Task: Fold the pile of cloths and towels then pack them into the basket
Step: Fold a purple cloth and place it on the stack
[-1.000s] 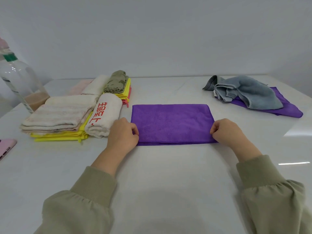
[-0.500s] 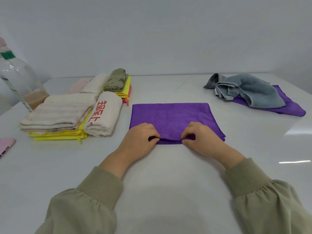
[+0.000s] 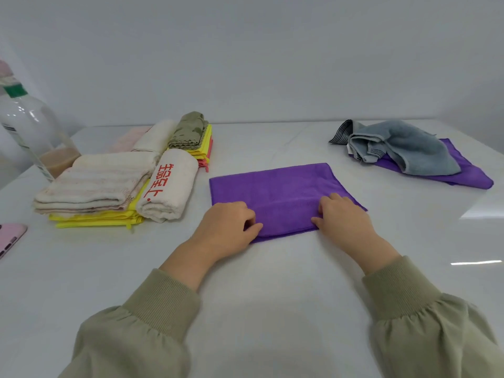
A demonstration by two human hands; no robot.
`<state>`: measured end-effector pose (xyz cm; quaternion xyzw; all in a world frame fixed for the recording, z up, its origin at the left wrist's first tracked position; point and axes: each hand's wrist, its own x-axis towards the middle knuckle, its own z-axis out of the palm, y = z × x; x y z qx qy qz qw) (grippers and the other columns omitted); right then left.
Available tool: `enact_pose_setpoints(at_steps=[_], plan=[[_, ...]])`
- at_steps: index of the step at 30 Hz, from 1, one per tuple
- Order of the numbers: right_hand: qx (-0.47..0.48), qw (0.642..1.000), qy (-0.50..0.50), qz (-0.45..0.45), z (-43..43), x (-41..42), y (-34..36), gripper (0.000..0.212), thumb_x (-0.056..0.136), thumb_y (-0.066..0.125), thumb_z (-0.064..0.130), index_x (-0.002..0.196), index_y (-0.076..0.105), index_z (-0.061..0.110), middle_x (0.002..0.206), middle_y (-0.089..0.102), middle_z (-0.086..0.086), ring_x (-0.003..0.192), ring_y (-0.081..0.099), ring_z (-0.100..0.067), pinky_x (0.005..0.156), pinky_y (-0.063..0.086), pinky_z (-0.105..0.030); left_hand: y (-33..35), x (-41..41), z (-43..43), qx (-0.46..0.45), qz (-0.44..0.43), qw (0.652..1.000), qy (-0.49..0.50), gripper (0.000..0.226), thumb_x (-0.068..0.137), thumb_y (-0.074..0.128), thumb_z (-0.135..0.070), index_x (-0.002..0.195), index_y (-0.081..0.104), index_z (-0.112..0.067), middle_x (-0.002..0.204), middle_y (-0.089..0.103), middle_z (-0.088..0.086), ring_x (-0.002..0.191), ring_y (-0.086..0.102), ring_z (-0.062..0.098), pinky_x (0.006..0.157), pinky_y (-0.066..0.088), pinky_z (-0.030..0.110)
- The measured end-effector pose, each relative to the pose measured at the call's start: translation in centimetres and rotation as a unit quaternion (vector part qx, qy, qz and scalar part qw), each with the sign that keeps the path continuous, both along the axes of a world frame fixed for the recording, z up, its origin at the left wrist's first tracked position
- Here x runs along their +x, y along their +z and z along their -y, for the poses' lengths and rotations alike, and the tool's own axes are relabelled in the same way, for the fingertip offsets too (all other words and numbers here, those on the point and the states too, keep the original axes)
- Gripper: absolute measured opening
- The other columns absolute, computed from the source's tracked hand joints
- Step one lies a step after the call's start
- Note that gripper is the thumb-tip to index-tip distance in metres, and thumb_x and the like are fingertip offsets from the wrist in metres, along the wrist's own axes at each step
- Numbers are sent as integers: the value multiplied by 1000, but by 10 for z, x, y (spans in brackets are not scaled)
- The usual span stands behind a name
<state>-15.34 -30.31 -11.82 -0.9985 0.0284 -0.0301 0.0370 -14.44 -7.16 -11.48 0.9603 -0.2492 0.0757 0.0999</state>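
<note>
Midway across a pale desk [image 3: 272, 309], a purple cloth [image 3: 275, 186] lies flat as a folded rectangle, its near edge gripped by both hands of a person in olive-green sleeves [image 3: 152, 323]. The left hand [image 3: 226, 227] pinches the cloth's near left corner between thumb and curled fingers. The right hand [image 3: 345, 221] has its fingers curled onto the cloth towards the near right corner, with the thumb against the edge. The hands sit apart, and a bare, slightly rucked stretch of the purple edge shows between them.

Left of the cloth stand the folded pieces. A cream striped towel [image 3: 95, 184] and, just beside it, a white rolled towel [image 3: 169, 184] printed with red characters both rest on flat yellow cloths [image 3: 95, 218]. Behind them an olive cloth [image 3: 188, 130] with a scalloped edge tops a small pile of yellow and pink cloths [image 3: 206, 151]. A cream towel [image 3: 155, 137] and a pale pink towel [image 3: 128, 139] lie alongside that pile.

At the far right of the desk, well apart from the hands, a grey towel [image 3: 403, 148] lies crumpled and unfolded on top of a second purple cloth [image 3: 469, 175].

A clear plastic bottle [image 3: 27, 126] with a green collar, holding a little brownish liquid, stands by the desk's left edge. The corner of a pink phone [image 3: 11, 238] shows at the left margin.
</note>
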Motion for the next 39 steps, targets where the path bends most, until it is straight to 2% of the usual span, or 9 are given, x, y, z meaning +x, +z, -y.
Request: enact_pose_setpoints(at_steps=[4,7,10,14,19,23,27,30,39], plan=[[72,995,55,-34,10,8,2,32,85,48,2,113,53,18,117,56,-2,102,53,-22,95,39,-38,16,-20,12,-212,-304,926,-72,27,94,58,-25,76,70,-7,65,68,0,50,58,12,55,46,22],[89,990,104,-28,12,17,5,47,74,46,-8,109,54,23,117,55,4,112,48,-18,103,30,-43,10,-11,16,-251,-149,955,-45,17,92,59,-20,89,74,-12,82,72,-4,69,62,7,73,50,25],[-27,998,56,-5,9,23,4,54,84,45,0,129,51,29,152,31,0,144,16,-24,115,7,-51,-2,5,10,-84,18,996,12,28,95,52,-28,117,66,-19,121,62,-2,113,50,16,95,42,32],[-68,997,-4,23,3,20,0,50,91,42,13,140,38,23,157,15,-8,144,11,-29,115,8,-53,-7,5,4,58,-40,995,67,41,100,37,-42,134,52,-25,132,50,-1,120,42,20,93,44,34],[15,998,30,-62,-3,17,-8,53,98,36,45,144,31,20,150,27,-7,138,25,-28,109,30,-50,17,-11,13,147,-24,986,80,37,99,37,-43,106,61,-16,109,59,5,96,56,26,71,38,31],[20,984,111,-138,-1,21,3,54,101,36,36,150,18,26,160,9,-3,147,6,-21,117,14,-50,37,-12,17,168,-72,978,98,32,97,43,-44,80,49,-17,102,61,7,85,53,26,70,38,31],[-26,979,133,-155,-16,31,16,54,101,35,29,151,16,22,160,4,-5,147,3,-24,115,7,-51,29,10,28,136,0,984,114,28,100,37,-26,112,59,-14,121,58,7,112,52,29,77,39,32],[-16,985,134,-107,-41,43,19,53,99,33,23,150,19,16,160,6,-7,147,5,-25,115,9,-52,13,36,40,97,21,991,90,37,100,34,-25,133,47,-14,146,40,6,134,31,27,101,35,40],[18,998,54,-37,-33,62,-25,58,100,19,49,152,14,23,160,7,1,147,5,-17,117,7,-48,-28,65,20,57,-120,985,107,61,101,18,-50,154,7,-22,161,1,-5,148,-2,18,119,4,45]])
